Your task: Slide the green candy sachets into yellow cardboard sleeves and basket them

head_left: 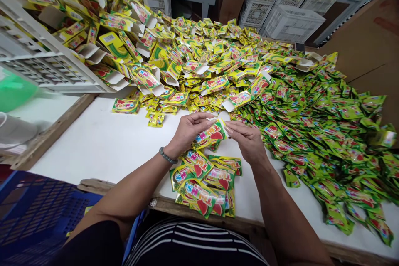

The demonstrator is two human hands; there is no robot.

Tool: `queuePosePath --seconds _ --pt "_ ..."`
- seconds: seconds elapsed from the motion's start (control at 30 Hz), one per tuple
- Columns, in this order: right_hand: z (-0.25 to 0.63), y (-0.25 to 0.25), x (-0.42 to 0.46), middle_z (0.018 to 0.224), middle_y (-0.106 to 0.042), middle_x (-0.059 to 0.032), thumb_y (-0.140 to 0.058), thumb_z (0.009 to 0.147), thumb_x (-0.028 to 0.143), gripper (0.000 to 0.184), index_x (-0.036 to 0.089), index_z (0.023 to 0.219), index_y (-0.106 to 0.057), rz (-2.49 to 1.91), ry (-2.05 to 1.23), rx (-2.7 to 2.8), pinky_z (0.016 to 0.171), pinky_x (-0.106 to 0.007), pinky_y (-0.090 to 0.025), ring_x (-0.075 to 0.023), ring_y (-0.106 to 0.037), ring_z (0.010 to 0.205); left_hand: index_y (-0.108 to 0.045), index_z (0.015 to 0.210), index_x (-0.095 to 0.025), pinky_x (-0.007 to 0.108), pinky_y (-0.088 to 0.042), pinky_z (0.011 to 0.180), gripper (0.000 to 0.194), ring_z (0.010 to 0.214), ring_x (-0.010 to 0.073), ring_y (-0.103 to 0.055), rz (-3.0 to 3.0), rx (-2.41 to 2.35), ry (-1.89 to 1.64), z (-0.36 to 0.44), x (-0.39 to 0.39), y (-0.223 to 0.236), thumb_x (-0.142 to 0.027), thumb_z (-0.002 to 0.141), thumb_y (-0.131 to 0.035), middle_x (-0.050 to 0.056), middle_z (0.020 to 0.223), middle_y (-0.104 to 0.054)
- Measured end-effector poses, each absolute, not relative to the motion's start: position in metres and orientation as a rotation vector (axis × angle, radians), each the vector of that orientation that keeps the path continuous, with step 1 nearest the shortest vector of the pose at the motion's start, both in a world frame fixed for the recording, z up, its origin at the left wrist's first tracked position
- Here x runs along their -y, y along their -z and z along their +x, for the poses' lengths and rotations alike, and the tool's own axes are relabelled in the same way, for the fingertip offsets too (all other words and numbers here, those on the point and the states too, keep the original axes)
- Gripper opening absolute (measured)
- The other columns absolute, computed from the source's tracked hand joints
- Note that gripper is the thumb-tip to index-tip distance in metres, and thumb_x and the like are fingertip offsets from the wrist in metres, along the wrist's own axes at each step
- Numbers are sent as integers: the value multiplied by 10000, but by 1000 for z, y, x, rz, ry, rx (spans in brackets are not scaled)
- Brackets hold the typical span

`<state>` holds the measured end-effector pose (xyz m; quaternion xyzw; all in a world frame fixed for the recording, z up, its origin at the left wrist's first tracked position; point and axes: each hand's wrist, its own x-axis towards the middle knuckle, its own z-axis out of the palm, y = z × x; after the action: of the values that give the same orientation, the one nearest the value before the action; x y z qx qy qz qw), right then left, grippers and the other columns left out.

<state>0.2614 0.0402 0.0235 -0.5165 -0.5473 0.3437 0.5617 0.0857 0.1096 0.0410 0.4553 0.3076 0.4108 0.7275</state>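
Note:
Both of my hands are at a small yellow and green candy box (212,134) printed "TWINS" with a watermelon picture. My left hand (191,129) grips its left part, thumb on the printed face. At the other end, my right hand (247,139) pinches the white end flap between thumb and fingers. What is inside the box cannot be seen. Just below lies a small heap of flat "TWINS" boxes (199,193) near the table's front edge. A single yellow candy packet (156,119) rests to the left of my left hand.
A white crate (59,64) tips open-ended boxes onto the white table (102,141). Loose yellow packets (208,102) pile up behind my hands, green packets (311,133) to the right. A blue crate (37,216) stands lower left; stacked white crates (289,23) are at the back.

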Motion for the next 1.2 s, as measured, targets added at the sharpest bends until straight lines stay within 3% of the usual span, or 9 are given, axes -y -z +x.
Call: queuePosePath --seconds 0.13,0.3,0.37,0.67,0.83,1.03,1.2 --pt "257 -18 -40 1048 -767 -11 -652 881 346 200 320 1021 -793 -1179 -733 1270 914 -419 -548 -225 -684 998 -762 855 -164 235 -541 689 332 692 113 -675 914 -663 -908 86 -109 -42 -333 603 -898 30 797 -756" --pt "254 -15 -40 912 -760 -21 -652 879 401 239 283 1031 -793 -1240 -703 1184 659 -353 -545 -172 -626 706 -770 879 -166 280 -558 716 347 720 145 -686 949 -661 -939 85 -110 -41 -355 613 -888 50 851 -764" --pt "254 -16 -40 883 -757 -10 -682 857 382 208 292 1007 -796 -1247 -700 1168 624 -347 -545 -153 -596 641 -774 883 -174 289 -559 739 336 742 149 -688 1009 -648 -959 84 -110 -41 -368 629 -879 55 877 -766" --pt "261 -28 -39 907 -755 -11 -722 821 301 147 321 943 -802 -1216 -647 1279 778 -398 -582 -201 -679 842 -780 914 -193 320 -565 791 341 805 166 -698 1105 -639 -962 84 -108 -38 -405 658 -858 61 923 -771" --pt "256 -31 -37 851 -727 -5 -714 825 257 159 327 937 -803 -1226 -564 1294 725 -365 -562 -182 -653 790 -783 924 -203 297 -552 793 282 808 152 -692 1239 -649 -991 85 -107 -38 -373 704 -831 53 926 -774" --pt "248 -30 -36 867 -677 -20 -607 917 348 226 304 1055 -781 -1261 -604 1265 644 -324 -517 -163 -598 755 -766 928 -188 289 -550 744 307 781 153 -688 1153 -677 -1038 88 -104 -38 -410 721 -813 56 911 -769" --pt "233 -33 -30 959 -679 -64 -532 955 346 315 282 1190 -732 -1289 -348 1397 818 -396 -532 -221 -630 928 -723 989 -185 248 -519 620 428 630 119 -635 1034 -701 -1000 89 -103 -43 -446 671 -841 15 753 -731"
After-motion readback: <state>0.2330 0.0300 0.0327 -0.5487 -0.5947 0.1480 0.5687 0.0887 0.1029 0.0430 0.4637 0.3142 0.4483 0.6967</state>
